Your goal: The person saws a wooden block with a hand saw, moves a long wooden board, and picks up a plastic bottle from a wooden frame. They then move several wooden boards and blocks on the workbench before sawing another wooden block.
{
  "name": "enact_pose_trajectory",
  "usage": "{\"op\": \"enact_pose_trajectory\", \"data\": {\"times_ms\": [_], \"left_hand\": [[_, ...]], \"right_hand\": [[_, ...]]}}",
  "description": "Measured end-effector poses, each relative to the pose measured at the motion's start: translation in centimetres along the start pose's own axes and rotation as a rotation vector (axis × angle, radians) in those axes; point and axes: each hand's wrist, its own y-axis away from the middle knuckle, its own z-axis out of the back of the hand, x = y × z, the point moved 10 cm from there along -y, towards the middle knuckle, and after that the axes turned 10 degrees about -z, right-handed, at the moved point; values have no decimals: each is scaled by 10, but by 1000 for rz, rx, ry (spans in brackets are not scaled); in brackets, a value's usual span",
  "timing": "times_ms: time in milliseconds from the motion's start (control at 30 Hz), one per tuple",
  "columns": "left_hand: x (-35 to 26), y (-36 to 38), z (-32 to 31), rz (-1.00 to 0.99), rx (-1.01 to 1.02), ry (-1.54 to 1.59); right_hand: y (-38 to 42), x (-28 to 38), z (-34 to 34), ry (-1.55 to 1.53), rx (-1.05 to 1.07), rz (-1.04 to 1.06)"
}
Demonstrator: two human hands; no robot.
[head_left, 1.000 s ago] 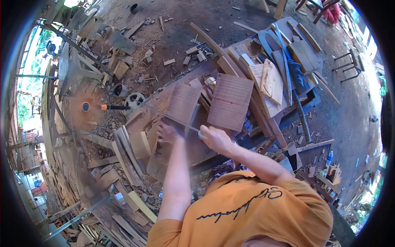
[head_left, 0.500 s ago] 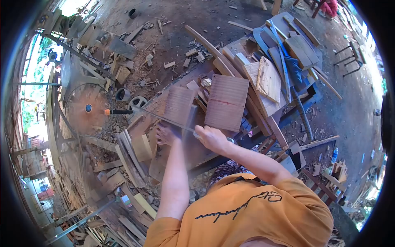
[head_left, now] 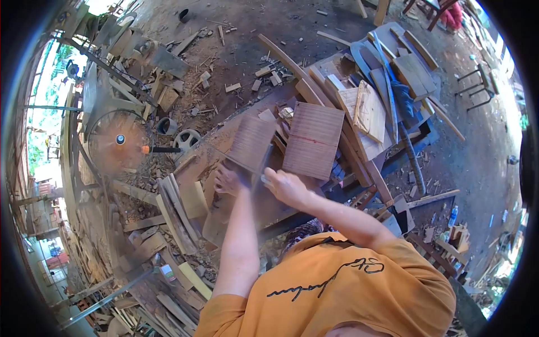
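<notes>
My right hand (head_left: 287,188) is closed around the handle end of a long, thin metal tool (head_left: 242,166), blurred, so its exact kind does not show. The strip runs up and left from that hand, across the lower edge of a brown wooden panel with fine parallel lines (head_left: 251,139). Against this lower edge rests my left hand (head_left: 227,181), its fingers spread and partly blurred. A second lined wooden panel (head_left: 313,140), with a red mark across it, lies just right of the first. Both are on a dusty wooden work surface (head_left: 241,216).
Boards and offcuts, among them a pale wood piece (head_left: 368,109), are piled to the right. On the left, a round orange blurred disc (head_left: 119,147) stands near a spoked wheel (head_left: 186,140). Loose wooden strips (head_left: 177,219) lie at lower left. Scraps litter the ground.
The metal tool has shifted, with its far end nearer to my hands. The left panel looks slightly more tilted. My left hand stays at its edge, and the view has moved a little.
</notes>
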Motion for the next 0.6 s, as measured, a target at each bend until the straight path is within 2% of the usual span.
{"op": "enact_pose_trajectory", "data": {"times_ms": [67, 200, 233, 300, 400, 500, 600], "left_hand": [[-12, -2, 12, -60, 100, 43], [-8, -2, 1, -71, 127, 21], [-4, -3, -5, -87, 117, 19], [-5, -3, -7, -98, 100, 13], [-5, -10, 1, -60, 43, 18], [-2, -7, -2, -30, 15, 23], [-10, -7, 6, -34, 92, 58]], "right_hand": [[27, 6, 25, 31, 14, -60], [77, -16, 48, 100, 52, -132], [70, -20, 37, 91, 36, -137], [29, -7, 10, 29, -104, 35], [-9, -4, -12, 46, -62, 47], [5, -1, -1, 10, 4, -12], [66, -7, 48, 82, 20, -75]]}}
